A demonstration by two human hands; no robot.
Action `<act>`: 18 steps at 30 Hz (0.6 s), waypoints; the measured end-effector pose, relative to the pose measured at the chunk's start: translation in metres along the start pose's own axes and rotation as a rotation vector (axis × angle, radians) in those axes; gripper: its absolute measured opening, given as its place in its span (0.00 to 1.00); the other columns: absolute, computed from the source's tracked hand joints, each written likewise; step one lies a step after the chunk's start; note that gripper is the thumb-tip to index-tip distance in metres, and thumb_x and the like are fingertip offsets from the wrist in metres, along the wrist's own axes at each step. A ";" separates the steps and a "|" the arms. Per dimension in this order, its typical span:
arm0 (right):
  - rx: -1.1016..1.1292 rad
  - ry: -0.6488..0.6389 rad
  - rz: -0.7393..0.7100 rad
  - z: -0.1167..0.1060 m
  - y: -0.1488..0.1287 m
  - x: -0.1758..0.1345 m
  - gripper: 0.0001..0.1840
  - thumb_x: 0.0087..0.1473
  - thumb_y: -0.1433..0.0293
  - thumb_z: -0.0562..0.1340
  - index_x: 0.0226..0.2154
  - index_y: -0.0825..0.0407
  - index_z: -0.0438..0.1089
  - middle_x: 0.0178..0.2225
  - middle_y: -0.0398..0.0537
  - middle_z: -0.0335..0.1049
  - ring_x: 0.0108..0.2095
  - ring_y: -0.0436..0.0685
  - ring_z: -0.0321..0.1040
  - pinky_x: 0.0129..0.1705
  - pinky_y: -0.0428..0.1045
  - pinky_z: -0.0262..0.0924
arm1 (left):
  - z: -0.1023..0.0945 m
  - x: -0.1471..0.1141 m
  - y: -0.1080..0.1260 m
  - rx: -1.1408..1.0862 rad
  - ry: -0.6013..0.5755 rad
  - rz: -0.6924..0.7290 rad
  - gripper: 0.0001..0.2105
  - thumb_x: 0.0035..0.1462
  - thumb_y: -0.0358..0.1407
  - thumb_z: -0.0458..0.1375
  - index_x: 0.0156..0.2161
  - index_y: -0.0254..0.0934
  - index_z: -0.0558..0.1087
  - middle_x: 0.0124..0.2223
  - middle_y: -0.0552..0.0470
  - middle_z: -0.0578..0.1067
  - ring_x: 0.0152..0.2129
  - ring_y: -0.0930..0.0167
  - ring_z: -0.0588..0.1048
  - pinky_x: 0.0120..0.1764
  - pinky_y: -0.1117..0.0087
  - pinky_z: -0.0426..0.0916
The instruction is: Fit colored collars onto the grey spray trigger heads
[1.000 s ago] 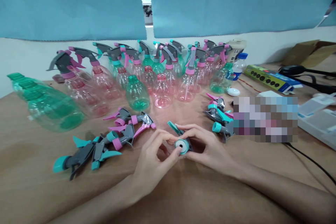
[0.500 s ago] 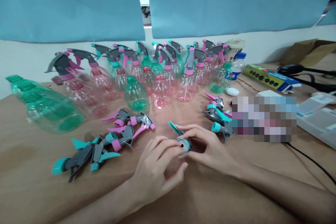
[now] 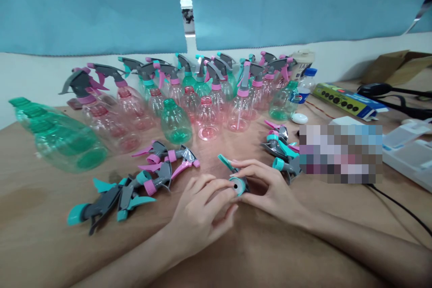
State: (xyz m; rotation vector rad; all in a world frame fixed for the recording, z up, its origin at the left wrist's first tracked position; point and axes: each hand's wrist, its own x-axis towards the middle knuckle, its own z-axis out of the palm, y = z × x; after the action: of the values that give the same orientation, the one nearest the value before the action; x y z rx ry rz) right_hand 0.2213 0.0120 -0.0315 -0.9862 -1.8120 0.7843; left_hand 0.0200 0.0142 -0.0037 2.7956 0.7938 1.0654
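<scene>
My right hand is closed around a grey and teal trigger spray head, its round collar facing up toward me and its teal lever sticking out to the upper left. From the other side my left hand has its curled fingertips at the collar's edge, the thumb drawn in below them. Whether a small part sits between these fingertips is hidden. To the left lie loose spray heads with teal parts and with pink parts. More spray heads lie beyond my right hand.
Behind stand rows of pink bottles and green bottles, many with spray heads fitted. At right are a Pepsi bottle, a white oval object, a yellow-blue box, a plastic case and a black cable.
My left thumb has moved up and in toward its fingers. The spray head stays in my right hand, almost in the same place.
</scene>
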 end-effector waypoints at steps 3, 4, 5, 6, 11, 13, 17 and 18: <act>0.026 -0.003 0.018 0.000 0.000 0.000 0.17 0.47 0.73 0.67 0.41 0.46 0.71 0.51 0.48 0.68 0.52 0.59 0.65 0.52 0.56 0.62 | 0.000 0.001 -0.001 0.047 -0.017 0.021 0.08 0.55 0.29 0.57 0.42 0.36 0.70 0.40 0.51 0.77 0.35 0.67 0.70 0.36 0.65 0.63; 0.041 -0.002 0.031 0.000 0.000 0.000 0.16 0.47 0.73 0.67 0.41 0.46 0.71 0.50 0.48 0.68 0.52 0.59 0.66 0.52 0.56 0.62 | 0.000 0.001 -0.001 0.060 -0.017 0.030 0.09 0.56 0.29 0.57 0.43 0.35 0.70 0.40 0.51 0.77 0.35 0.67 0.70 0.37 0.65 0.62; 0.059 -0.002 0.045 0.000 0.001 0.000 0.16 0.47 0.74 0.67 0.41 0.46 0.71 0.50 0.49 0.67 0.51 0.59 0.66 0.52 0.56 0.62 | -0.001 0.001 -0.001 0.070 -0.015 0.038 0.09 0.56 0.29 0.57 0.43 0.35 0.70 0.41 0.51 0.77 0.35 0.67 0.70 0.37 0.65 0.62; 0.076 0.000 0.057 0.001 0.001 0.000 0.16 0.48 0.73 0.67 0.41 0.46 0.71 0.50 0.49 0.67 0.51 0.59 0.66 0.52 0.57 0.63 | -0.001 0.001 -0.002 0.076 -0.013 0.043 0.10 0.56 0.29 0.57 0.44 0.35 0.69 0.41 0.51 0.77 0.36 0.67 0.70 0.38 0.65 0.62; 0.096 -0.022 0.037 0.000 0.000 0.002 0.16 0.48 0.72 0.67 0.42 0.46 0.70 0.50 0.50 0.67 0.51 0.60 0.66 0.52 0.57 0.62 | -0.002 0.000 -0.003 0.083 -0.014 0.049 0.10 0.56 0.28 0.56 0.45 0.37 0.69 0.42 0.51 0.77 0.38 0.67 0.71 0.41 0.64 0.62; 0.087 -0.038 0.013 -0.001 -0.001 0.002 0.16 0.48 0.71 0.67 0.42 0.46 0.70 0.51 0.50 0.67 0.52 0.60 0.65 0.52 0.57 0.62 | -0.002 -0.001 -0.003 0.103 0.011 0.043 0.09 0.55 0.28 0.57 0.43 0.38 0.70 0.43 0.49 0.76 0.39 0.66 0.71 0.43 0.63 0.62; 0.060 -0.059 -0.019 -0.002 -0.003 0.002 0.17 0.48 0.72 0.67 0.42 0.46 0.70 0.52 0.49 0.66 0.53 0.59 0.64 0.52 0.57 0.62 | -0.002 -0.001 -0.005 0.119 0.041 0.019 0.08 0.54 0.31 0.57 0.41 0.39 0.70 0.46 0.45 0.73 0.41 0.63 0.70 0.44 0.59 0.62; 0.050 -0.059 -0.022 -0.002 -0.004 0.002 0.17 0.47 0.73 0.67 0.42 0.46 0.70 0.52 0.49 0.67 0.53 0.59 0.64 0.53 0.57 0.61 | -0.002 -0.001 -0.006 0.122 0.037 0.011 0.09 0.54 0.32 0.57 0.42 0.39 0.70 0.46 0.45 0.72 0.42 0.62 0.70 0.44 0.58 0.62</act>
State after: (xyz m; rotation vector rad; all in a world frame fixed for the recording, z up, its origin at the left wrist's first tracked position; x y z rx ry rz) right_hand 0.2213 0.0125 -0.0269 -0.9177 -1.8419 0.8492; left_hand 0.0152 0.0187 -0.0042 2.8908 0.8772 1.1095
